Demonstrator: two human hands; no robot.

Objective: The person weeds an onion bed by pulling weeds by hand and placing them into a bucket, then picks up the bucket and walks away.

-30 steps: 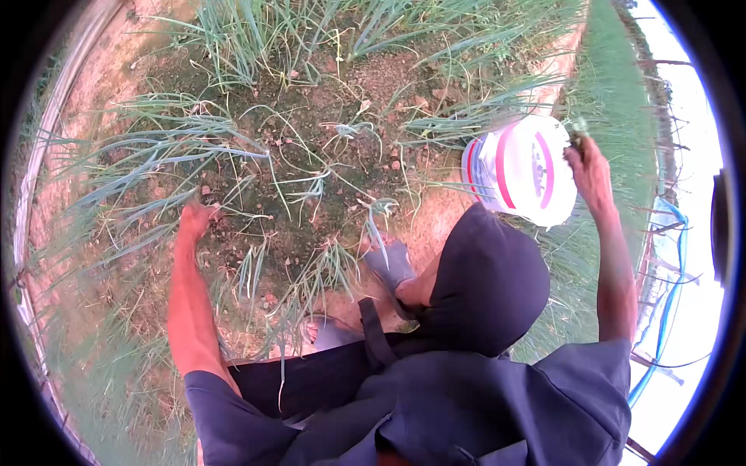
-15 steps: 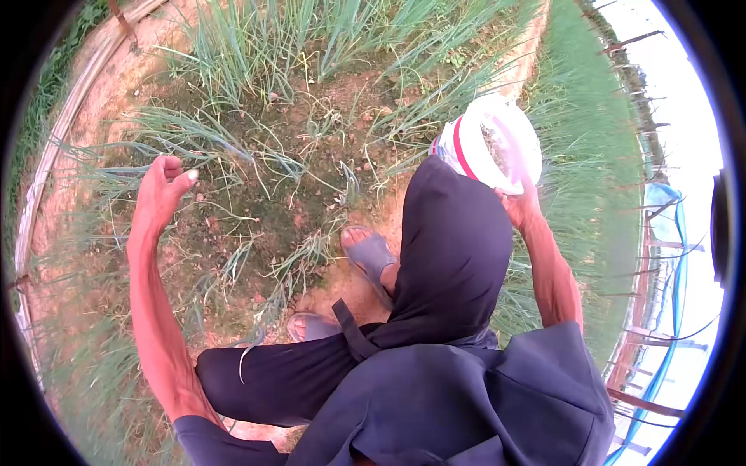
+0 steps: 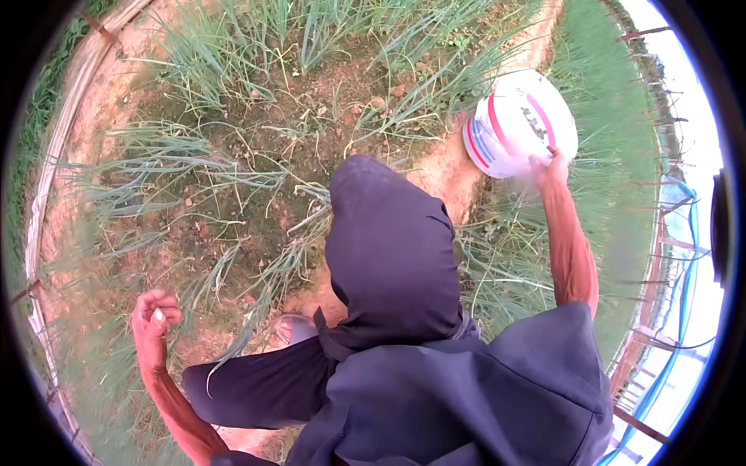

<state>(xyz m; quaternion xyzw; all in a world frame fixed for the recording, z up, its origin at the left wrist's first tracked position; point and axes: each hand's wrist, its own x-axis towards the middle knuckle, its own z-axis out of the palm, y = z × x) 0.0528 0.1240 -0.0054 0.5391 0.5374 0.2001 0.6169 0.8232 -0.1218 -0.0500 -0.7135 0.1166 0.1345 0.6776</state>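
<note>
My right hand [image 3: 553, 167] grips the near edge of a white bucket [image 3: 524, 128] with red bands and blue print. The bucket is tilted beside the dirt path, and motion blur hides part of the grip. My left hand [image 3: 157, 320] hangs over the leaves at the left, fingers loosely curled and thumb apart, with nothing visible in it. Long green onion-like plants [image 3: 183, 147] lie bent over on the soil in front of me. My dark-trousered knee [image 3: 388, 233] stands raised between the two hands.
Bare soil [image 3: 311, 113] shows among the plants. Taller green leaves [image 3: 311, 31] grow ahead, and a dense green bed [image 3: 598, 147] lies at the right. A pale edging strip [image 3: 58, 144] runs along the left. Posts and a blue sheet [image 3: 684, 272] stand at the far right.
My right hand has moved the bucket rightward and turned it. My left hand has dropped back toward my body. My raised knee has shifted left, covering one foot.
</note>
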